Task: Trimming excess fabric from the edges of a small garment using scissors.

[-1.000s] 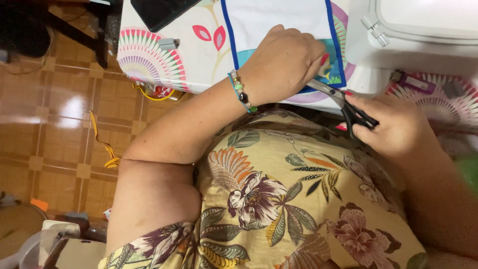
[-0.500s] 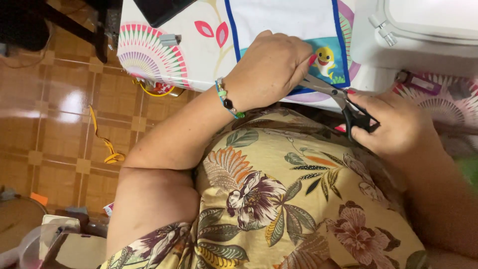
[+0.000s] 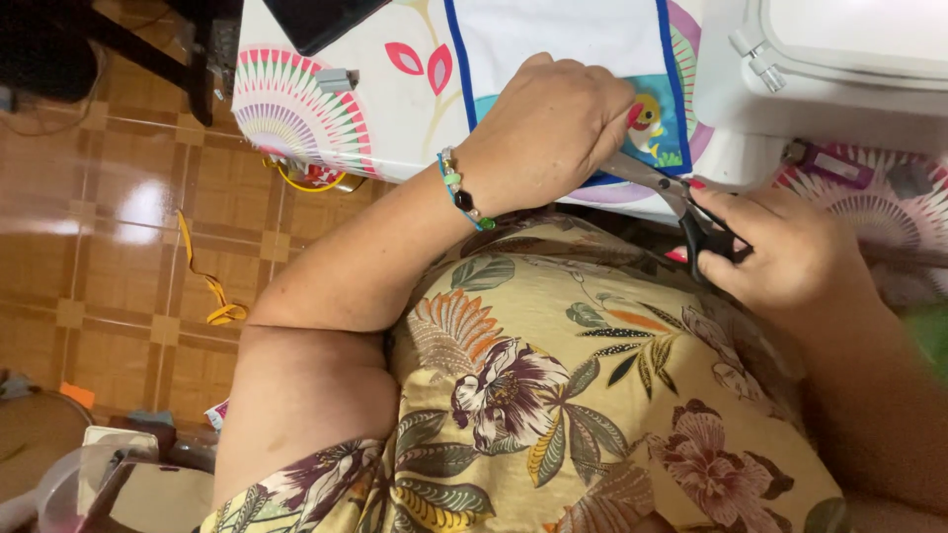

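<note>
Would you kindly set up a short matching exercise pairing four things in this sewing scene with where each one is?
Things:
1. left hand
2. scissors
3. beaded bracelet
4. yellow strap

Places:
A. on the tiled floor
B. around the left wrist
C. in the right hand
D. pressed on the blue-edged cloth

Pairs: 1-D, 2-C, 3-B, 4-A
</note>
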